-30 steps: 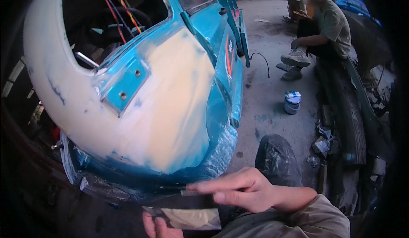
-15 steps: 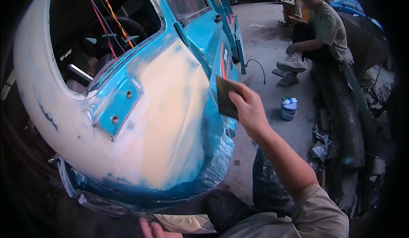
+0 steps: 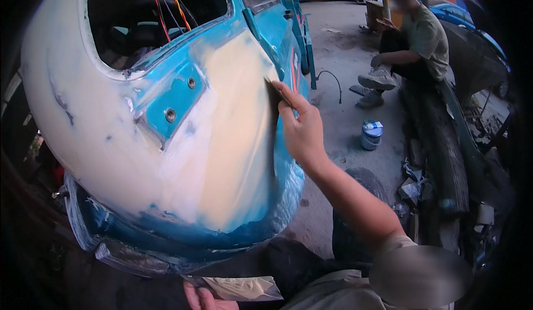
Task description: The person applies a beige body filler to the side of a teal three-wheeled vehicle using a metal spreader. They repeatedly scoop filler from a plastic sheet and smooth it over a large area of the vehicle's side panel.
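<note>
My right hand (image 3: 302, 129) is closed around a dark, thin, flat putty spreader (image 3: 281, 94), now seen nearly edge-on. Its tip meets or nearly meets the right border of a cream putty patch (image 3: 239, 121) on the blue vehicle body (image 3: 311, 29). At the bottom edge, my left hand (image 3: 206, 300) pinches a flat putty board (image 3: 277, 294), partly cut off from sight. Soft cream putty (image 3: 239, 286) is heaped along it. A paler, sanded-looking area (image 3: 111, 121) covers the corner panel left of the patch.
Loose coloured wires (image 3: 169, 7) hang in the window opening. A lidded bucket (image 3: 371, 136) stands on the ground to the right. Beyond it, another person (image 3: 425, 38) sits on a long dark beam (image 3: 441, 143). Scraps (image 3: 412, 188) lie beside the beam. Parked cars are farther back.
My right hand has moved left and up against the panel, turning the spreader from broadside to edge-on. The view has shifted slightly. My left hand still holds the putty board low down.
</note>
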`<move>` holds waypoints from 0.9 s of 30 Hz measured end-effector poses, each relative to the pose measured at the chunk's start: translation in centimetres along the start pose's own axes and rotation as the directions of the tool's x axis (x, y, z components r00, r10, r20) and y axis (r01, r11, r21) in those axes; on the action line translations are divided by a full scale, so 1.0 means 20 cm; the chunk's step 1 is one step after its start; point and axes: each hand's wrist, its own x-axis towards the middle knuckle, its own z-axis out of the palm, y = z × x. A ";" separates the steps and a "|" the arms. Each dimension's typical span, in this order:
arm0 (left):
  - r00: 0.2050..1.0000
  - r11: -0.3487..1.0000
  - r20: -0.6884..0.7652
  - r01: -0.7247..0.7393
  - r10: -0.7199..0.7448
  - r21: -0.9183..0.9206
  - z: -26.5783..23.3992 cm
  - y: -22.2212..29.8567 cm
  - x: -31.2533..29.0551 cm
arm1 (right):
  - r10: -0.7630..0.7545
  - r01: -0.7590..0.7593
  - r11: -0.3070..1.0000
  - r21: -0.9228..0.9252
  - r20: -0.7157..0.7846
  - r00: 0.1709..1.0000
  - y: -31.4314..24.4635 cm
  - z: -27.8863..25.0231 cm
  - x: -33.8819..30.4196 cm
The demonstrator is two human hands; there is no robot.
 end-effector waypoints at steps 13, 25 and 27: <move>0.979 0.921 0.071 -0.203 0.190 0.331 -0.07 -0.06 -0.05 | -0.170 0.173 0.984 -0.051 0.063 0.983 -0.28 0.08 -0.72; 0.983 0.925 -0.032 -0.157 0.179 0.345 0.08 0.08 -0.06 | -0.295 0.363 0.922 -0.138 0.360 0.885 -0.36 0.06 -1.07; 0.970 0.959 -0.165 0.135 -0.179 -0.250 0.24 0.23 0.01 | -0.317 0.413 0.906 -0.087 0.508 0.801 -0.37 -0.07 -1.05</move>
